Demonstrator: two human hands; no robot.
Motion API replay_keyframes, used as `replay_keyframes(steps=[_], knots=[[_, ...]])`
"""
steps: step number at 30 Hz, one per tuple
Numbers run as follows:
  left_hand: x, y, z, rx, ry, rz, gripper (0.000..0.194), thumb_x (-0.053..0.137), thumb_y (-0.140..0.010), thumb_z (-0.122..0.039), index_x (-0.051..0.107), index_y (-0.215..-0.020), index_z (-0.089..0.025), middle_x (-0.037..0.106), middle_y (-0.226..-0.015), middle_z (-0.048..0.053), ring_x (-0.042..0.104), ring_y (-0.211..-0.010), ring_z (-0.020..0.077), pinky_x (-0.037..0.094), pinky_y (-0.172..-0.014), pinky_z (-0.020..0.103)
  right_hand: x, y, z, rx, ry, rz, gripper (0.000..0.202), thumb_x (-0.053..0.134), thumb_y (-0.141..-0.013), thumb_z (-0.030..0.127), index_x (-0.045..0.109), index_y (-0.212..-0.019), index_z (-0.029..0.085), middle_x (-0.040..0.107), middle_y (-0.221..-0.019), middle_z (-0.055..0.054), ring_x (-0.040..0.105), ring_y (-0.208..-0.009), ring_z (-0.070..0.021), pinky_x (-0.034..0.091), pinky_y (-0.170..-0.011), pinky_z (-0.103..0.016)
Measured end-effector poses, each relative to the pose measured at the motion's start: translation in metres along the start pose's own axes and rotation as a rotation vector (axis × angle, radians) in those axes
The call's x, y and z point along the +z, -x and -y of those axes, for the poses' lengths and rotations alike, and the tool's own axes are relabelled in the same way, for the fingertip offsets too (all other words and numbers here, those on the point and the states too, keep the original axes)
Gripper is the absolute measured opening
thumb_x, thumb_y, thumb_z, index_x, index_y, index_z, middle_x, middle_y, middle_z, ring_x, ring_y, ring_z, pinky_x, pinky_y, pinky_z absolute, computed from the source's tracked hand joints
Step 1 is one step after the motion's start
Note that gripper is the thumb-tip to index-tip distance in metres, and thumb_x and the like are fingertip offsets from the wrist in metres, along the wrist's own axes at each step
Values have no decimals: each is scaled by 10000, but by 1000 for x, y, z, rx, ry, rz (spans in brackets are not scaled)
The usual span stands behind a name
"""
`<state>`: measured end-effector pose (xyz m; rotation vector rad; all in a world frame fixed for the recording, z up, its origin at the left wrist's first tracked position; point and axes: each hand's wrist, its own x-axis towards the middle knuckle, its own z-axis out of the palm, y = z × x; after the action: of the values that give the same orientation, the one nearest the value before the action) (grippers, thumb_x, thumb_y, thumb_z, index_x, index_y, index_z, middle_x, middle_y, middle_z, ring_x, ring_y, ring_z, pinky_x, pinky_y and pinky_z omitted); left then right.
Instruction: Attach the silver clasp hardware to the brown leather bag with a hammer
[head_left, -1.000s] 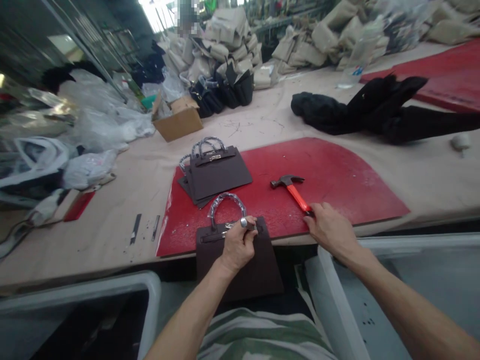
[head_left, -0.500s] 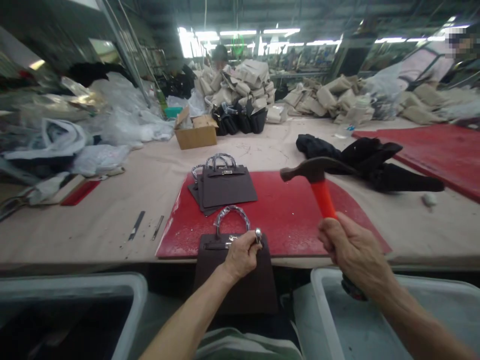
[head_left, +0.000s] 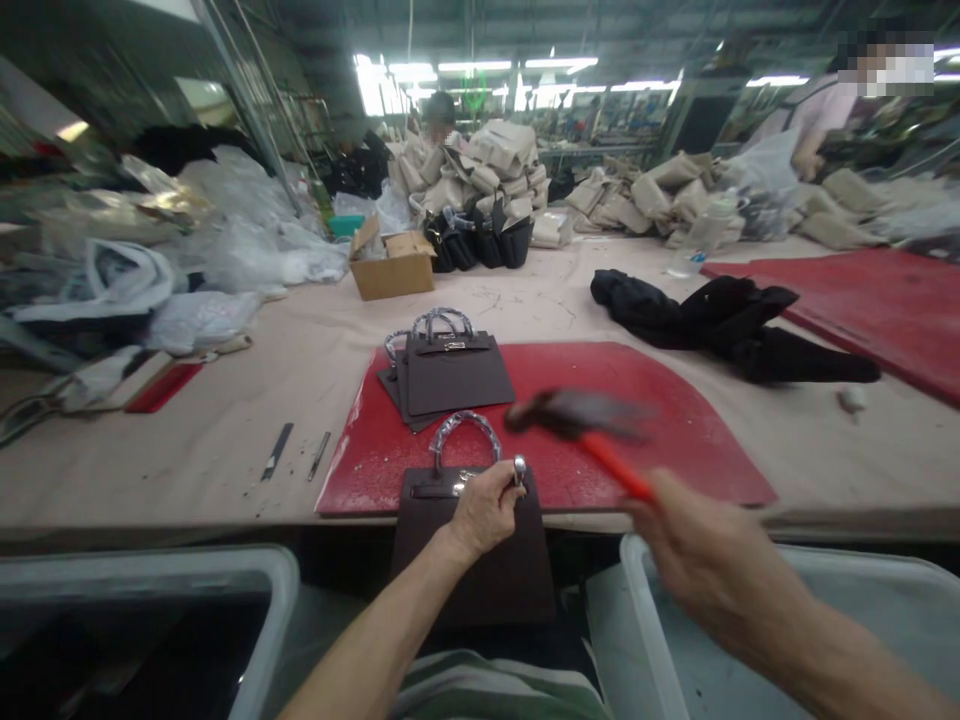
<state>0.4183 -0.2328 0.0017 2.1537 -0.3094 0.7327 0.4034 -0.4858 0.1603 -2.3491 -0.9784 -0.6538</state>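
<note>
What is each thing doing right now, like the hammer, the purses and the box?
hammer: blurred, in the air over the red mat, gripped by the right hand
front bag: flat, hanging over the table edge, top pinned by the left hand
stacked bags: lying flat on the mat
cardboard box: open
black cloth: crumpled on the table
</note>
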Motion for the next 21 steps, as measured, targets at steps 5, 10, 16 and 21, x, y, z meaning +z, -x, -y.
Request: replay_keyframes(steps=[5, 10, 16, 21], knots=[[0, 0, 1, -5, -5, -1, 212, 551, -856, -110, 618, -1022, -223, 674, -917, 46, 666, -831, 195, 555, -792, 306, 27, 2, -30, 110, -96, 285, 404, 325, -992, 543, 474, -765, 243, 510, -563, -3, 436, -465, -176, 221, -497, -323], [-1, -1, -2, -18, 5, -1, 199, 560, -848, -102, 612, -1005, -213, 665, -917, 39, 653, -859, 188, 540, -830, 299, 71, -12, -79, 413, -370, 411, 420, 270, -937, 560, 394, -682, 250, 434, -539, -1, 411, -470, -169, 319, -467, -292], [-3, -4, -2, -32, 7, 20, 154, 569, -855, -126, 588, -988, -203, 648, -939, 43, 637, -898, 188, 521, -869, 299, 131, -17, -103, 184, 220, 234, 369, 349, -925, 408, 609, -1005, 160, 630, -992, -167, 602, -856, -306, 478, -700, -404], [-4, -5, -3, -27, 44, 10, 166, 545, -852, -156, 599, -1006, -190, 658, -963, 55, 630, -897, 197, 521, -859, 314, 165, -16, -64, -160, 46, 154, 494, 467, -913, 448, 542, -1325, 184, 527, -1355, -153, 497, -1221, -333, 460, -973, -490]])
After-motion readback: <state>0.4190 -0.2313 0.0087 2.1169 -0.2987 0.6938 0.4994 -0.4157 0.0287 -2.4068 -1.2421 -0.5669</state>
